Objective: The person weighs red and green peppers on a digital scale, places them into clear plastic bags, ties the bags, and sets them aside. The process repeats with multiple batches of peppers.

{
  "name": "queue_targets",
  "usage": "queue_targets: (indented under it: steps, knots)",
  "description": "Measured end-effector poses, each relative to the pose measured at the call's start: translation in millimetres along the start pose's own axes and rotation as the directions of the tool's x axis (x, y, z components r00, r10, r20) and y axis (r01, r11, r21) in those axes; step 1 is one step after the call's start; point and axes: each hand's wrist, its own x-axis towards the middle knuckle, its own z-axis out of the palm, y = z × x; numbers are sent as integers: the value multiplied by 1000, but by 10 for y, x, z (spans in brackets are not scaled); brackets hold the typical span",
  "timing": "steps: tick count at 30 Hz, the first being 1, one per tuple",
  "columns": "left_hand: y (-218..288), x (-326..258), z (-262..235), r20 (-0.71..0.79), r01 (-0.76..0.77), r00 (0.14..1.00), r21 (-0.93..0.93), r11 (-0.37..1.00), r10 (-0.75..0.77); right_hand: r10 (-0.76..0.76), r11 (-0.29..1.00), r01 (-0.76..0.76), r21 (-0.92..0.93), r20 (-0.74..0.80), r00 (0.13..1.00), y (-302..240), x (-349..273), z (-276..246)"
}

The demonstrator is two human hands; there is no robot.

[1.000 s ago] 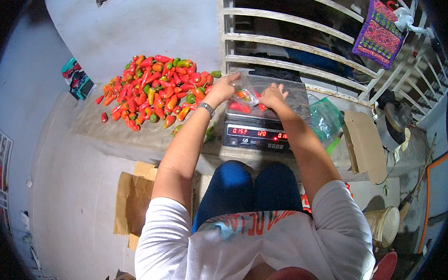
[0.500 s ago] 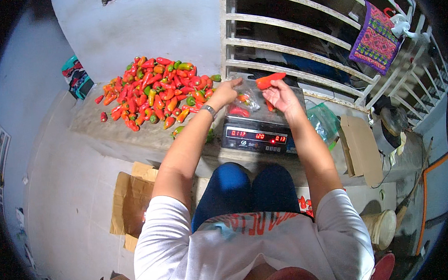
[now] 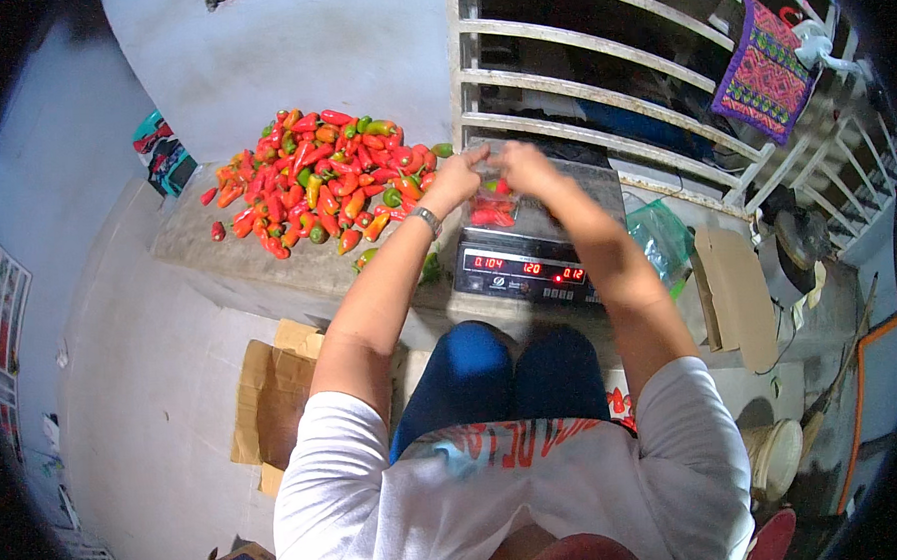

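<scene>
A clear plastic bag (image 3: 493, 214) with red peppers and a bit of green in it lies on the plate of a black digital scale (image 3: 524, 276), whose red display is lit. My left hand (image 3: 452, 183), a watch on its wrist, is closed on the bag's upper left edge. Close beside it, over the bag's mouth, is my right hand (image 3: 531, 173). Its fingers are smeared by motion, and whether they hold a pepper cannot be seen. To the left of the scale spreads a large heap of red, orange and green peppers (image 3: 314, 181) on a concrete ledge (image 3: 191, 226).
White metal bars (image 3: 600, 83) rise behind the scale. On its right are a green plastic bag (image 3: 661, 239) and a cardboard piece (image 3: 734, 288). An open cardboard box (image 3: 273, 393) stands on the floor at left, and a pale bucket (image 3: 780, 456) at lower right.
My right hand has moved left from the scale's right side to the bag's mouth. The red pepper it held is no longer visible there. My left hand stays at the bag.
</scene>
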Motion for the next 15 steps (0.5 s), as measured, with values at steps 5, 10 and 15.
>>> queue_targets:
  steps: [5,10,15]
  knots:
    - [77,64,-7,49,58,997,15,998,-59,362,888,-356,292,34,932,774,-345,-179]
    - [32,50,-34,41,76,996,-14,997,-75,545,812,-581,55,283,789,486,-754,154]
    - [262,-53,-92,76,137,988,-57,989,-133,666,680,-692,243,191,721,604,-791,185]
